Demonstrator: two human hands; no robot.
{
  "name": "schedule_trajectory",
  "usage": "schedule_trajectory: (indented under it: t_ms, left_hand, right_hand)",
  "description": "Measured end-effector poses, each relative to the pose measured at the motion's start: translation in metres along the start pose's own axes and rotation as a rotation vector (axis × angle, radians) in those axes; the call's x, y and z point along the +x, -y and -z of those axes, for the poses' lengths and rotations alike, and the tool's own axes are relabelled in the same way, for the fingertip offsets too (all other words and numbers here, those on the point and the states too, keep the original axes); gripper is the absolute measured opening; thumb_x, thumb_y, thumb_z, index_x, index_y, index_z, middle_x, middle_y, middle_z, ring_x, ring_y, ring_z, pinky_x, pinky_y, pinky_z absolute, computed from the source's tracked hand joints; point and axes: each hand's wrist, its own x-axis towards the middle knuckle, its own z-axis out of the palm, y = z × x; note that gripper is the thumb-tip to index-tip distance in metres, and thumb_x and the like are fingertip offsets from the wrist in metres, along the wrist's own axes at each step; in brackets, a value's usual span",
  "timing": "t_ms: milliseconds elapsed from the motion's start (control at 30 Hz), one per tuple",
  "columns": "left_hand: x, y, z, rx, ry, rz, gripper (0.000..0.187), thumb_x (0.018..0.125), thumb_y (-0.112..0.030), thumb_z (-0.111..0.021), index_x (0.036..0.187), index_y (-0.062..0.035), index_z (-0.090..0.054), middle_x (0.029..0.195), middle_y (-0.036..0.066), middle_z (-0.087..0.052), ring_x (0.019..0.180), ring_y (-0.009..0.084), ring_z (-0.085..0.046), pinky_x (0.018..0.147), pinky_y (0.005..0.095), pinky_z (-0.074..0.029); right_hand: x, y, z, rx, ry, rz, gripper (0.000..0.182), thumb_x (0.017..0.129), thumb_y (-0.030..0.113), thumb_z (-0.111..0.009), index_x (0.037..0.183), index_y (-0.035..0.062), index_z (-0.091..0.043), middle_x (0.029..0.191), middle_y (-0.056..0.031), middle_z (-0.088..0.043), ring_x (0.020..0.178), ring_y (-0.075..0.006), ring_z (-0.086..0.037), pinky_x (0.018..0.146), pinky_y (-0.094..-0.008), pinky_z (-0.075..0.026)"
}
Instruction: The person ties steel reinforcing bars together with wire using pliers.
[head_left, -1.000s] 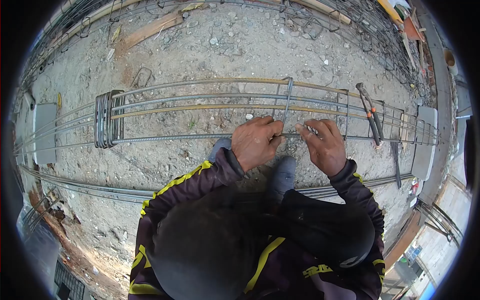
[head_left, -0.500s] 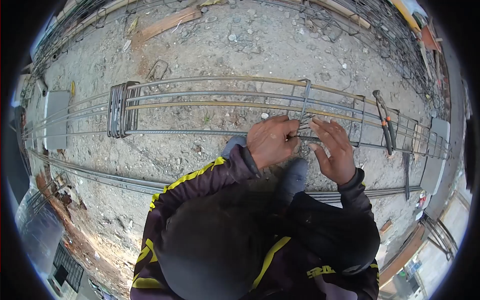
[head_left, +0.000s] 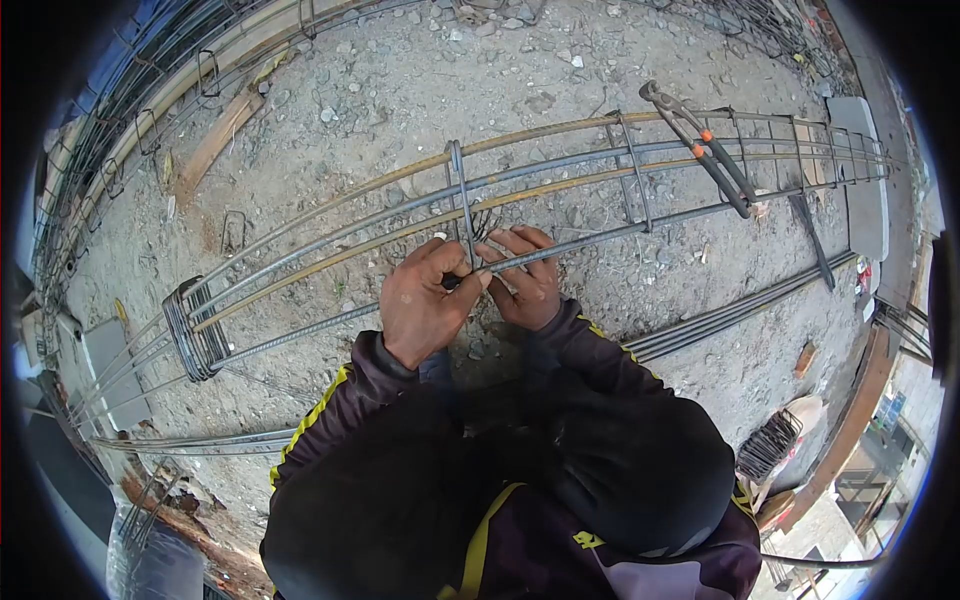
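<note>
A long rebar cage [head_left: 560, 170] of several parallel bars lies across gravel ground. My left hand [head_left: 420, 300] pinches the near bar where an upright stirrup [head_left: 460, 195] crosses it. My right hand [head_left: 525, 275] meets it from the right, fingers curled at the same joint, with thin tie wire [head_left: 485, 225] just above the fingers. Whether the wire is in my right fingers is unclear. Orange-handled pincers [head_left: 705, 150] rest on the cage to the right, away from both hands.
A bundle of stirrups [head_left: 190, 330] sits on the cage at the left. Loose bars [head_left: 730, 315] lie on the ground near my right side. Grey blocks [head_left: 860, 170] support the cage ends. More stirrups [head_left: 770, 445] are stacked at lower right.
The view has swung and tilted, so the cage now runs diagonally. My hands have closed together at the stirrup joint; the right hand, spread half a second ago, is now curled against the left.
</note>
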Motion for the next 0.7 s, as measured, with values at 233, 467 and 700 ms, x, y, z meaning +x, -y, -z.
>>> schedule_trajectory:
  t_ms: [233,467,700]
  left_hand:
    - [-0.002,0.002,-0.002,0.004,-0.009,-0.001,0.023,0.075,-0.013,-0.08,0.075,-0.0042,-0.059,0.072,0.008,-0.055,0.059,0.0249,-0.054,0.051,0.0351,-0.041]
    - [-0.005,0.007,-0.006,-0.007,-0.041,-0.064,0.023,0.075,-0.012,-0.082,0.075,-0.0031,-0.061,0.072,0.009,-0.056,0.061,0.0254,-0.058,0.053,0.0357,-0.044]
    - [-0.004,0.007,-0.003,0.064,-0.039,-0.186,0.024,0.077,-0.001,-0.079,0.075,-0.0009,-0.056,0.072,0.009,-0.053,0.063,0.0201,-0.055,0.056,0.0319,-0.044]
  right_hand:
    - [-0.005,-0.002,0.01,-0.117,-0.131,0.024,0.022,0.076,0.017,-0.077,0.097,0.0128,-0.071,0.12,-0.0049,-0.068,0.121,-0.0232,-0.053,0.109,-0.0489,-0.032]
    - [-0.009,-0.015,0.005,0.263,-0.088,0.036,0.022,0.075,0.0,-0.069,0.096,0.0057,-0.069,0.104,-0.0083,-0.073,0.095,-0.025,-0.069,0.09,-0.0436,-0.052]
    - [-0.005,-0.017,-0.008,0.339,0.019,0.027,0.039,0.07,-0.006,-0.067,0.108,-0.0005,-0.071,0.08,-0.0112,-0.069,0.073,-0.0258,-0.066,0.064,-0.0378,-0.054]
